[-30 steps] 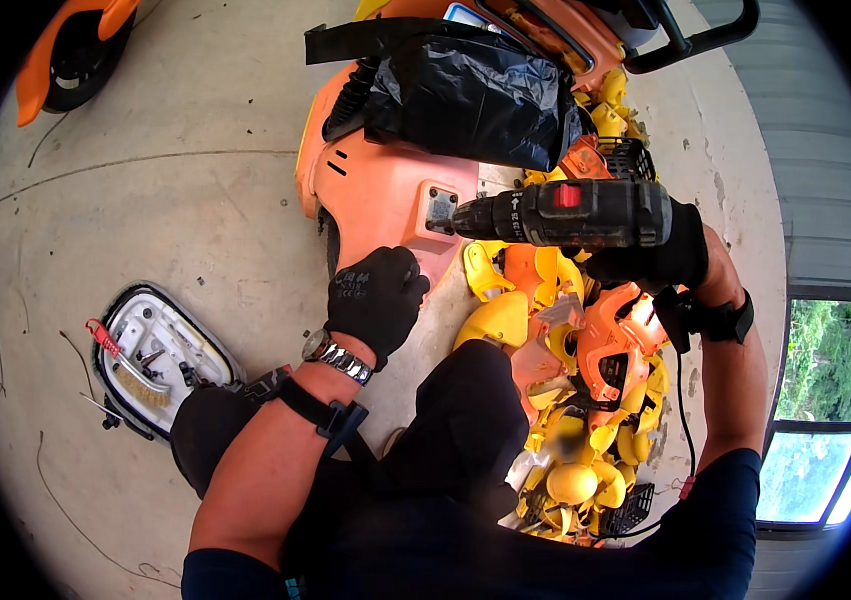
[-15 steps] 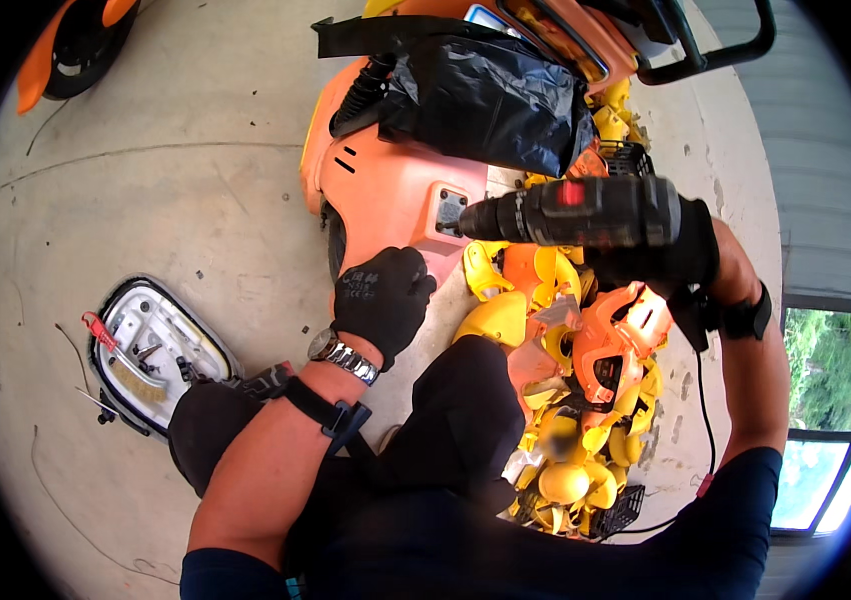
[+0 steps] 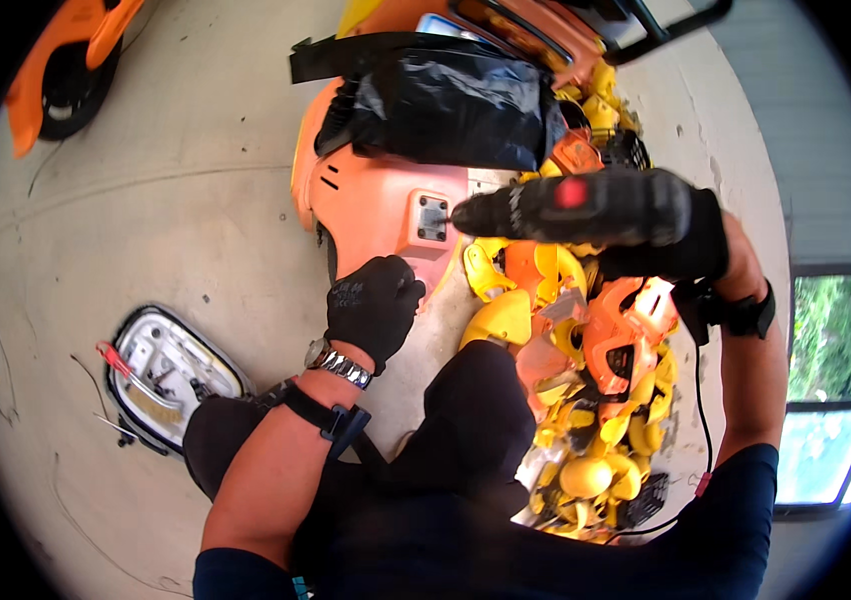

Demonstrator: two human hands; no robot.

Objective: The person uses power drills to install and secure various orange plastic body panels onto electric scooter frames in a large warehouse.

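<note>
At the tip of the cordless drill (image 3: 586,208), an orange scooter body panel (image 3: 376,205) carries a small dark recessed plate (image 3: 433,217); the bit meets this recess from the right.

Right hand (image 3: 681,245), black-gloved: wrapped fully around the drill's grip, tool held level, its nose pointing left into the panel. A black strap sits on the wrist behind it.

Left hand (image 3: 373,305), black-gloved: fingers curled, resting on the lower edge of the same panel just below and left of the bit; whether it clamps the edge or only presses on it cannot be told. A metal wristwatch (image 3: 338,362) sits behind the glove.

Above the drill: a black plastic bag (image 3: 456,105) draped over the scooter's body.

Below the drill, toward the knee: a heap of yellow and orange plastic panels (image 3: 586,400), loosely piled.

Left of the bracing hand, well apart: a grey-rimmed headlamp housing (image 3: 171,375) lying on the concrete floor (image 3: 146,200), with a red-handled tool across it.

Handling note, as a judgement: the fastener seems best driven with the bit square to the plate, steady pressure along the tool's axis, and the bracing hand holding the thin panel from flexing, clear of the bit's line. A slow trigger lessens the chance of slipping and scarring the plastic.
</note>
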